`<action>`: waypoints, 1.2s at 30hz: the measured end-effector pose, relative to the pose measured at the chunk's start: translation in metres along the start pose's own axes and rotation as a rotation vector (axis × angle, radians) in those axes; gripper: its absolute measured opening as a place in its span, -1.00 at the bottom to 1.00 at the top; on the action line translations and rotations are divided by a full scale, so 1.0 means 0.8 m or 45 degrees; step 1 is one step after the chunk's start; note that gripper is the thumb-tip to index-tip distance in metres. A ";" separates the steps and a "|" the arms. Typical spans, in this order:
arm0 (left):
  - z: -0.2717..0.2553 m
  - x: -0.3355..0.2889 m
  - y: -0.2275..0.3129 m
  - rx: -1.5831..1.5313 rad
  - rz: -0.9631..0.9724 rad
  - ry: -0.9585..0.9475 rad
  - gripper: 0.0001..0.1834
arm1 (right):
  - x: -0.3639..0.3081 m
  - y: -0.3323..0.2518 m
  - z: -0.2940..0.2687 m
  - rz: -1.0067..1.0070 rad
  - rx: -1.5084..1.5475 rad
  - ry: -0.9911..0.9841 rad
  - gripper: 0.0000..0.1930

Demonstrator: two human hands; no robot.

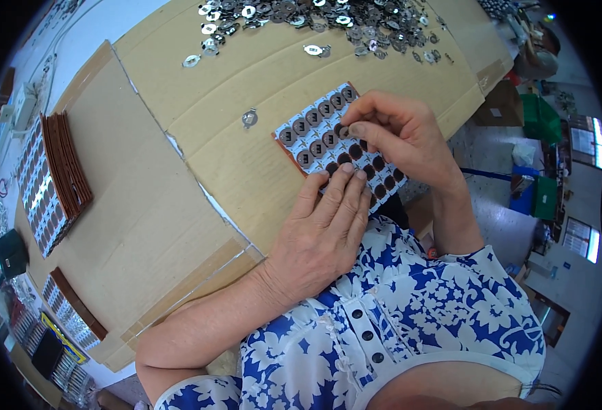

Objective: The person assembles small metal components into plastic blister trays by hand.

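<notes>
On the cardboard-covered desk [198, 123], a thin, light, bendable panel of round sockets [328, 140] lies pinned under the left hand's [321, 232] flat, pressed-together fingers, best steadied at its edge, while the right hand [400, 133] pinches a small, slippery-looking metal disc [342, 130].

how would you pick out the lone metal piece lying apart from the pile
Start at the cardboard-covered table, with its metal-piece pile along the far edge. One stray metal clip lies alone mid-cardboard, just left of the gridded tray under both hands.

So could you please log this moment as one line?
left hand: steadies tray | right hand: pinches round part over tray | metal parts: heaped beyond
</notes>
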State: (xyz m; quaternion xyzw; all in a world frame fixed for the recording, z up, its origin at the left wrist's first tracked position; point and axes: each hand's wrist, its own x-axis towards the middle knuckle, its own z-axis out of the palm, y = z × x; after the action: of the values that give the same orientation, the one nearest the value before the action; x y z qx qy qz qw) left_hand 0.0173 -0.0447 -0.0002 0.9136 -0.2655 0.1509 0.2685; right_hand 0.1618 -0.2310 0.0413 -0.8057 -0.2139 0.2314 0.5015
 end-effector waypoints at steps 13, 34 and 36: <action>0.003 -0.001 -0.001 -0.062 0.047 -0.004 -0.50 | 0.010 0.011 0.005 -0.562 -0.622 0.068 -0.94; -0.005 0.001 0.002 -0.028 0.002 0.044 -0.49 | 0.091 -0.028 0.070 -0.870 -0.697 0.196 -0.89; -0.002 -0.003 0.000 -0.104 0.030 -0.004 -0.43 | 0.092 -0.037 0.084 -0.866 -0.732 0.127 -0.87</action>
State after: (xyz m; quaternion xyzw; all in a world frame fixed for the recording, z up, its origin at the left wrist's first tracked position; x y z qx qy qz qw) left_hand 0.0154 -0.0429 -0.0003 0.8989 -0.2826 0.1417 0.3033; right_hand 0.1778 -0.1293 0.0304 -0.8064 -0.4978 -0.0547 0.3144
